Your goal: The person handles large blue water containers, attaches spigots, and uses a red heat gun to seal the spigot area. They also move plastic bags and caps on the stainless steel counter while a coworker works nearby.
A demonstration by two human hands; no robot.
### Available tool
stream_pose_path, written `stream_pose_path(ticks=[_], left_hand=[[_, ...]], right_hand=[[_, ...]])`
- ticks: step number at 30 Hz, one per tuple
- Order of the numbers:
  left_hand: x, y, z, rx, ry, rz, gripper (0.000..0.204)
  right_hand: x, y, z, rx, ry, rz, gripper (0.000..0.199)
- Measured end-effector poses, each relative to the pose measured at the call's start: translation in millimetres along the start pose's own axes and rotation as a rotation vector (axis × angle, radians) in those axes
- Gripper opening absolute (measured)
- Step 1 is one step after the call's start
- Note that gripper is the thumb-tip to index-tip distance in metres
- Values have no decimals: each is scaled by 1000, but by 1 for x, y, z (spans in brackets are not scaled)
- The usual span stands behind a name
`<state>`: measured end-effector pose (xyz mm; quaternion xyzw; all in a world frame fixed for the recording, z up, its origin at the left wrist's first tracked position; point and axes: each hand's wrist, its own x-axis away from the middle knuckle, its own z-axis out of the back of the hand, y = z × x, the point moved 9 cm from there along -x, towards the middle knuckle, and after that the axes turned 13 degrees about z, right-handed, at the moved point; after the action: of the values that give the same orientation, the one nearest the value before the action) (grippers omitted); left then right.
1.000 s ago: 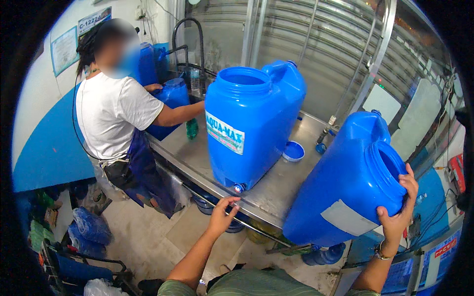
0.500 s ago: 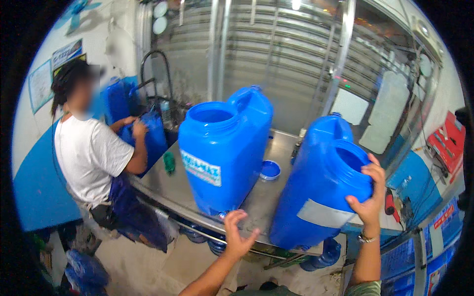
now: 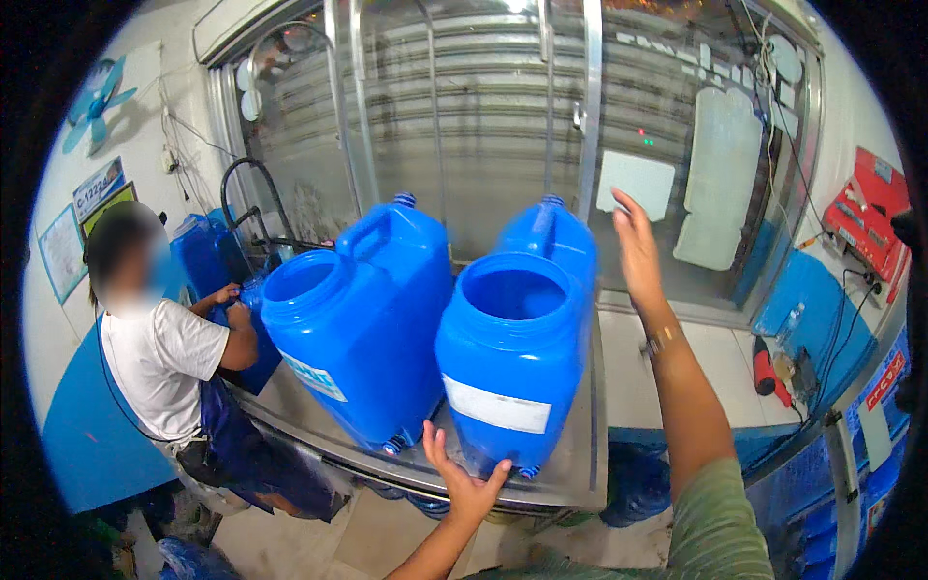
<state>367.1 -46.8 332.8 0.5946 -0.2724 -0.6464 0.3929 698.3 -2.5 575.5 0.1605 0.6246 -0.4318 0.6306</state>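
Two tall blue water jugs with open wide mouths and built-in handles stand side by side on a steel counter point(image 3: 585, 474). The right jug point(image 3: 517, 360) has a blank white label strip and a small spout low on its front. My left hand point(image 3: 469, 486) is at its lower front, thumb and fingers spread, the thumb at or very near the base. Raised to the right of that jug, my right hand point(image 3: 638, 253) has its fingers stretched out and holds nothing. The left jug point(image 3: 382, 324) carries a printed label and also has a low spout.
A co-worker in a white shirt point(image 3: 164, 353) handles a blue container point(image 3: 253, 338) at the left, near a black curved hose point(image 3: 253, 166). On the white ledge at the right lies a red-and-black tool point(image 3: 764, 367). Glass panels stand behind the counter.
The right jug has gone from leaning to upright and now sits close beside the left one. My right hand has let go of its rim and moved up and away. The view has shifted.
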Motion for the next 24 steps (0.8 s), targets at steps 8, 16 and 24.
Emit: stream_pose_path(ticks=[8, 16, 24], left_hand=[[12, 18, -32, 26, -81, 92, 92], [-8, -15, -4, 295, -95, 224, 75], [81, -73, -64, -576, -463, 264, 45]], right_hand=[[29, 111, -47, -187, -213, -319, 75], [51, 64, 23, -107, -257, -484, 73], [66, 73, 44, 1, -223, -439, 72]])
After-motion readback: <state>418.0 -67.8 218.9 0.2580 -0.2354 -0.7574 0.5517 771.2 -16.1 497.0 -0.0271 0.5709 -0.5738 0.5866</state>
